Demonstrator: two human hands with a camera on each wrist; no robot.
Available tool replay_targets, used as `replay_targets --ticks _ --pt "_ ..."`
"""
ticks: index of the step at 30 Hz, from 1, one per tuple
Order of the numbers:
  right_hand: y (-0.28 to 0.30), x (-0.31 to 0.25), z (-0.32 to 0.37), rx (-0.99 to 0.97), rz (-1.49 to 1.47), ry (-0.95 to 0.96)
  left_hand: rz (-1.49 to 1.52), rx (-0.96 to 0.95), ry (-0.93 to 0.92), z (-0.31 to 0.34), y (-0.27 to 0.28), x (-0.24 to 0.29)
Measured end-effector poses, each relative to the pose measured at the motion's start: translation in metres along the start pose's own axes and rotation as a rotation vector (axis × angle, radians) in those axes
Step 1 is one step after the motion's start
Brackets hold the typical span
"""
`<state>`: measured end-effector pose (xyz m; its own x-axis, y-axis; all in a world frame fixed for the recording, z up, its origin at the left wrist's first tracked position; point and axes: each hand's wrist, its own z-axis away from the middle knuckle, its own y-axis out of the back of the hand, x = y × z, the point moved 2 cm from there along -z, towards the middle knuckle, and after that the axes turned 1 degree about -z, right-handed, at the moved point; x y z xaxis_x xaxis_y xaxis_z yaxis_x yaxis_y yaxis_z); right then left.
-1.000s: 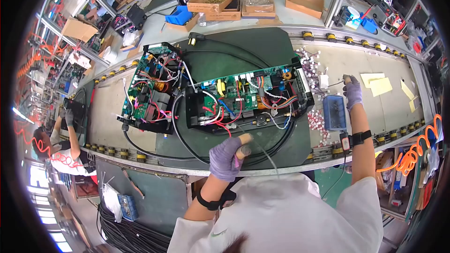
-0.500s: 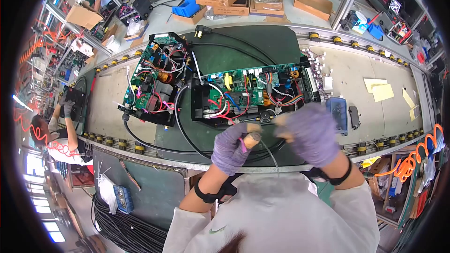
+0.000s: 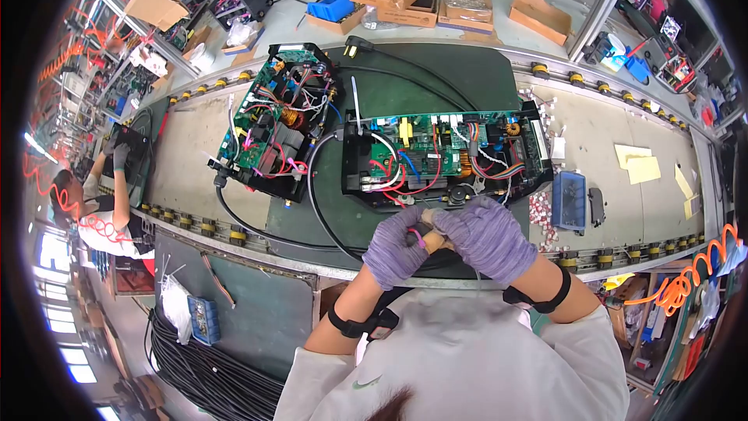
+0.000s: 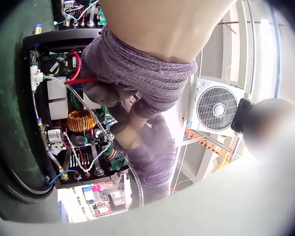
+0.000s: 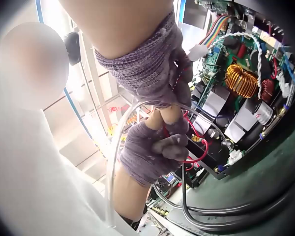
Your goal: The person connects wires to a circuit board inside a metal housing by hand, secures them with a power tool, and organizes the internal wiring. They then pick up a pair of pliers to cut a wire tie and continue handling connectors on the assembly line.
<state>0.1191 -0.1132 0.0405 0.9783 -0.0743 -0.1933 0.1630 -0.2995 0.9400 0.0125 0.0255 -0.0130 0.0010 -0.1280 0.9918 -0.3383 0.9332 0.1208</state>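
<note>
Both hands wear purple knit gloves with bare fingertips, and they meet at the front edge of an open electronics unit (image 3: 483,140). My left hand (image 3: 393,251) pinches a red wire (image 5: 205,150) that loops out of the unit; a bit of pink (image 3: 418,238) shows at its fingers. The fingertips of my right hand (image 3: 492,238) press against those of the left, bent; I cannot tell what is between them. A clear tube (image 5: 119,135) runs from a white fitting (image 4: 37,77) on the unit past both hands. The unit holds green boards and a copper coil (image 4: 82,121).
A second open unit (image 3: 261,121) stands left on the green mat (image 3: 460,70), with black cables around. To the right lie a blue bin (image 3: 569,201), small connectors (image 3: 539,214), a black piece (image 3: 597,206) and yellow papers (image 3: 643,168). Roller tracks (image 3: 604,257) edge the bench.
My right hand has come from beside the blue bin, leftward to the left hand in front of the unit. The left hand has stayed near the unit's front, still gripping. The head view has shifted slightly.
</note>
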Motion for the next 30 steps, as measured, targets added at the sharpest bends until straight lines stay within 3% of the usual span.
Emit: replay_targets --ticks 5,9,11,14,15,17,20,24,27,30 --pt "0.014 -0.008 0.005 0.184 0.102 -0.059 0.039 -0.015 0.155 0.000 0.013 0.001" --pt "0.027 -0.014 -0.003 0.109 0.096 -0.127 -0.016 0.021 0.021 -0.001 0.013 0.019" --pt "0.030 -0.011 -0.011 0.284 0.029 -0.183 -0.121 0.104 -0.059 0.002 0.015 0.035" --pt "0.039 -0.002 -0.032 0.459 0.043 -0.337 -0.605 0.444 -0.507 0.005 0.022 0.048" --pt "0.042 0.002 -0.040 0.502 0.067 -0.402 -0.819 0.467 -0.466 0.011 0.026 0.049" --pt "0.036 0.012 -0.054 0.536 0.095 -0.435 -1.019 0.717 -0.637 0.009 0.033 0.053" --pt "0.011 0.028 -0.065 0.526 0.175 -0.462 -1.132 0.843 -0.477 -0.002 0.048 0.052" --pt "0.004 0.032 -0.067 0.541 0.152 -0.511 -0.524 0.689 -0.505 -0.020 0.061 0.027" --pt "-0.002 0.036 -0.067 0.544 0.163 -0.527 -0.218 0.660 -0.302 -0.020 0.048 0.021" --pt "-0.003 0.038 -0.067 0.580 0.171 -0.519 -0.365 0.694 -0.415 -0.021 0.048 0.019"
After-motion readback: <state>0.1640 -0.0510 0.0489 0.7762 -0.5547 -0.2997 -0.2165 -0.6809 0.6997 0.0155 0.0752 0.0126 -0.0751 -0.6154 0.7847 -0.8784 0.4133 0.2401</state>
